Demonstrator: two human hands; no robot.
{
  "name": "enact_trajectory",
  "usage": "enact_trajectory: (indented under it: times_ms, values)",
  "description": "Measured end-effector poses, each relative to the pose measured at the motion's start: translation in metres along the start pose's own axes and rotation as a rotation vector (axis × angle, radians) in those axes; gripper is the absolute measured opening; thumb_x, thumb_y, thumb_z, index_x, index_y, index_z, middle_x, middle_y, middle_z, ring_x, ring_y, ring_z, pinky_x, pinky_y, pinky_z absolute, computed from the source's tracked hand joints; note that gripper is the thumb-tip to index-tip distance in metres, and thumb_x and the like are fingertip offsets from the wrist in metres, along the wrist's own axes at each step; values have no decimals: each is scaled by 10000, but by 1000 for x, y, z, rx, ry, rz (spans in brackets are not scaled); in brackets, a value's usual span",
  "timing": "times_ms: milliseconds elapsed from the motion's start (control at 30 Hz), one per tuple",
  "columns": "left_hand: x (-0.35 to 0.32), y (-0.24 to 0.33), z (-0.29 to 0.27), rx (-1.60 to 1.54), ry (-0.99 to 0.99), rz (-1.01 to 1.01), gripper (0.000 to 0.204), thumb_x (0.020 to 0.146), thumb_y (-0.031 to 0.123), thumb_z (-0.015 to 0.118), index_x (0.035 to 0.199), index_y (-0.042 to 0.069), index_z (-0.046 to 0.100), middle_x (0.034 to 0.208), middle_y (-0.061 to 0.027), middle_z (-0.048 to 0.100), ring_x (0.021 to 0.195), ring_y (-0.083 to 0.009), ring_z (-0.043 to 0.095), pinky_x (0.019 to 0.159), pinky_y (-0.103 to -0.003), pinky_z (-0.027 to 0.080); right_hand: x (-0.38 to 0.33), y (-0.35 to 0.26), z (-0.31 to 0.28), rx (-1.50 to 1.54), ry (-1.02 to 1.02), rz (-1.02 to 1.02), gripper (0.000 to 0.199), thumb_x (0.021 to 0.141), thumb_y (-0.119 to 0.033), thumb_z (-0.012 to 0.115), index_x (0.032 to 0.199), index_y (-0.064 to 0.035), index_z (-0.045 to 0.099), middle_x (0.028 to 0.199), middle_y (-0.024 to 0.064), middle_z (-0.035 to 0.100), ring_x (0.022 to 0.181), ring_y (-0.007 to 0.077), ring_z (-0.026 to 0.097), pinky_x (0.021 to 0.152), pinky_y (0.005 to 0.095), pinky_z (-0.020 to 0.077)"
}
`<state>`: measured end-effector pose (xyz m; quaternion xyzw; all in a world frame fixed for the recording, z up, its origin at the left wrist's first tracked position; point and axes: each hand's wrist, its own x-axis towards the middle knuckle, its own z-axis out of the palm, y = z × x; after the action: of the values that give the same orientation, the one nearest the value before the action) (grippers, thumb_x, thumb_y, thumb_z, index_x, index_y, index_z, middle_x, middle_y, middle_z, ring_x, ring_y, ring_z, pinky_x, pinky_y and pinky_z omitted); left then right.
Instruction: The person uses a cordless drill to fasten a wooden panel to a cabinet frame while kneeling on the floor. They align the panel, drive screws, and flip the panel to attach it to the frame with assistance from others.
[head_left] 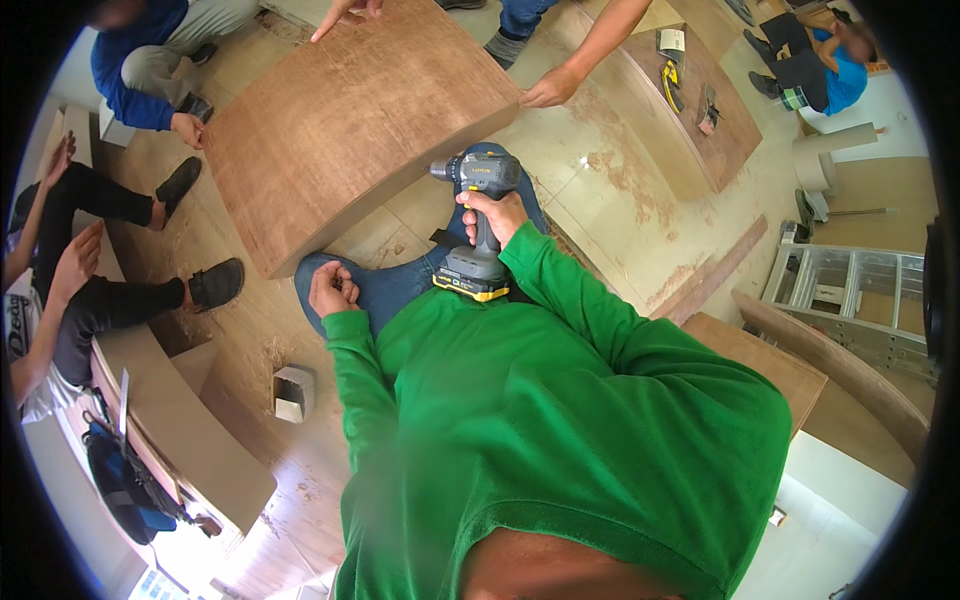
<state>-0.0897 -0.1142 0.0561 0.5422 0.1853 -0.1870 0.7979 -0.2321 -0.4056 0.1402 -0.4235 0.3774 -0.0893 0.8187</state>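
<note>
tiled floor (590,205), one pale open box (307,395), contents unclear; right hand (492,214) clamps one black-yellow drill (490,175); left hand (332,289) curled, hold unclear.

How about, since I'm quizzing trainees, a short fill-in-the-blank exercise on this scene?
1. The wearer's right hand grips a cordless ____.
2. The wearer's long-sleeved top is ____ in colour.
3. The metal ladder lies toward the picture's ____ edge.

Missing words: drill; green; right.

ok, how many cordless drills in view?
1: the grey-and-black cordless drill, gripped in the right hand, near the picture's upper centre. Others could be hidden.
</note>
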Motion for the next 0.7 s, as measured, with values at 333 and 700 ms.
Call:
enact_trajectory:
  times_ms: [333,700]
  values:
    - [-1,4,-7,-100,18,-33,164,918,63,566,993,-23,683,665,-115,614,395,-110,349,370,-281,248,27,21,-37,90,-61,207,419,926,-370,749,1158,-33,661,702,-27,545,619,133,567,595,322,502]
    - [99,31,-144,97,545,146,224,921,136,718,1062,-32,759,895,-117,724,619,-191,618,567,-335,499,40,25,-54,199,-70,273,322,985,-322,688,1128,-48,600,744,-24,531,662,123,538,660,339,469]
